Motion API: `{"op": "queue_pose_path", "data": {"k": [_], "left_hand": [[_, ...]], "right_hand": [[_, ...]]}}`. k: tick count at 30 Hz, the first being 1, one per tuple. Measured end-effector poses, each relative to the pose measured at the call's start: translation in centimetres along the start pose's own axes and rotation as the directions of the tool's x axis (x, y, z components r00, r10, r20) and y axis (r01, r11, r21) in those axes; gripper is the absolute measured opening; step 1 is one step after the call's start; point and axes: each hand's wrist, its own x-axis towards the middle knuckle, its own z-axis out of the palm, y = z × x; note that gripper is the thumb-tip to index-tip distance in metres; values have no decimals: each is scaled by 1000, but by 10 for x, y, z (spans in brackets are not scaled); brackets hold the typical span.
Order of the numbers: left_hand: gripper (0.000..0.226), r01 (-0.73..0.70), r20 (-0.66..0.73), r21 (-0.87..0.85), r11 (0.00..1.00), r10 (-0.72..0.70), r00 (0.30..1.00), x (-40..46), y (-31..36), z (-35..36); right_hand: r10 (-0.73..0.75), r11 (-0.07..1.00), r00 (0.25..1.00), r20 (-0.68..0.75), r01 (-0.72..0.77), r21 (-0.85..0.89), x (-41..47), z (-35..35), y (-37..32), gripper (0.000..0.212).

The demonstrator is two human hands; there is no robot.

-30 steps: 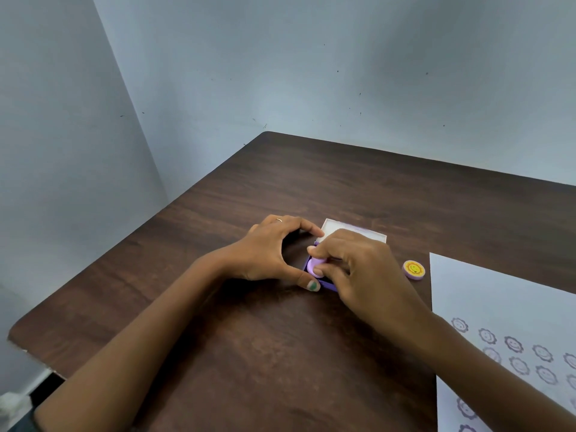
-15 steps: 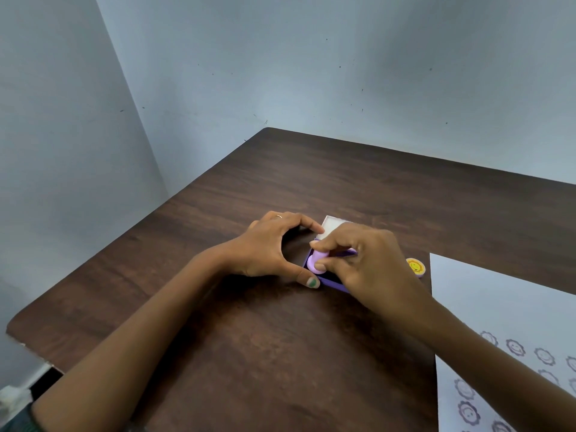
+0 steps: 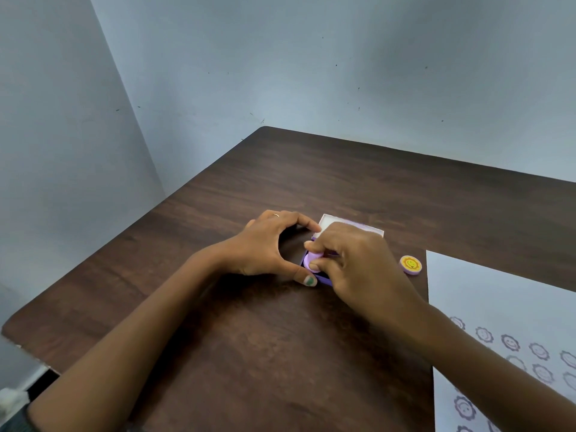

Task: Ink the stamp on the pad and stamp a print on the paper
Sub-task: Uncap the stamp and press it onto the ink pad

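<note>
A small lilac round stamp (image 3: 312, 260) is pinched in the fingers of my right hand (image 3: 355, 263) and pressed down onto the purple ink pad (image 3: 324, 279). The pad's white lid (image 3: 327, 221) stands open behind it, mostly hidden by my right hand. My left hand (image 3: 268, 247) curves around the pad's left side, thumb and forefinger touching its corners. White paper (image 3: 486, 294) lies at the right with several purple smiley prints on its lower part.
A second round stamp or cap with a yellow sun face (image 3: 410, 265) lies on the dark wooden table (image 3: 249, 353) between the pad and the paper. Grey walls close the table's far and left sides; the left table edge drops off.
My right hand has shifted slightly on the pad with the stamp still in it. The left hand stays on the pad. The camera has tilted a little.
</note>
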Motion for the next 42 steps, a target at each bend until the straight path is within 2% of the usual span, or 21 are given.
{"op": "queue_pose_path", "data": {"k": [2, 5, 8, 10, 12, 16, 18, 20, 22, 27, 32, 36, 37, 40, 42], "left_hand": [[71, -4, 1, 5, 1000, 4, 1000, 0, -1, 0], [71, -9, -5, 14, 1000, 9, 1000, 1, -1, 1], [69, -10, -5, 5, 1000, 10, 1000, 1, -1, 0], [69, -10, 2, 1, 1000, 10, 1000, 0, -1, 0], [71, -9, 5, 1, 1000, 9, 1000, 1, -1, 0], [71, -8, 3, 16, 1000, 8, 1000, 1, 0, 0], [71, -6, 3, 16, 1000, 6, 1000, 0, -1, 0], [70, -5, -2, 15, 1000, 5, 1000, 0, -2, 0], [71, -6, -2, 13, 1000, 6, 1000, 0, -2, 1], [74, -2, 8, 17, 1000, 2, 1000, 1, 0, 0], [73, -2, 6, 18, 1000, 2, 1000, 0, 0, 0], [72, -8, 4, 23, 1000, 8, 1000, 0, 1, 0], [72, -8, 3, 22, 1000, 8, 1000, 0, 1, 0], [71, -7, 6, 15, 1000, 7, 1000, 0, 0, -1], [71, -8, 6, 13, 1000, 8, 1000, 0, 0, -1]], "right_hand": [[-2, 999, 1000, 4, 2, 42, -4, -3, 3, 13], [128, 973, 991, -22, -122, 194, 3, -8, 6, 18], [112, 986, 993, 23, -114, 121, 9, -6, 2, 19], [34, 999, 999, 28, -35, 19, 6, -4, -2, 15], [-13, 1000, 1000, 28, 13, 12, 1, -3, 0, 12], [141, 970, 990, 22, -143, 195, 7, -9, 6, 19], [130, 981, 991, 44, -135, 142, 10, -7, 4, 19], [57, 998, 998, 36, -58, 37, 6, -4, -1, 16], [-16, 1000, 1000, 20, 16, 2, 0, -2, -2, 12], [164, 964, 986, -16, -156, 217, 5, -6, 7, 19], [-12, 999, 1000, -2, 12, 43, -2, -2, 1, 10], [171, 964, 985, -3, -167, 207, 7, -7, 7, 18], [164, 968, 986, -15, -158, 194, 6, -5, 6, 18], [-15, 1000, 1000, -21, 14, -18, -2, 3, -2, 14], [-29, 999, 999, -15, 28, -19, -4, 4, -1, 13]]}}
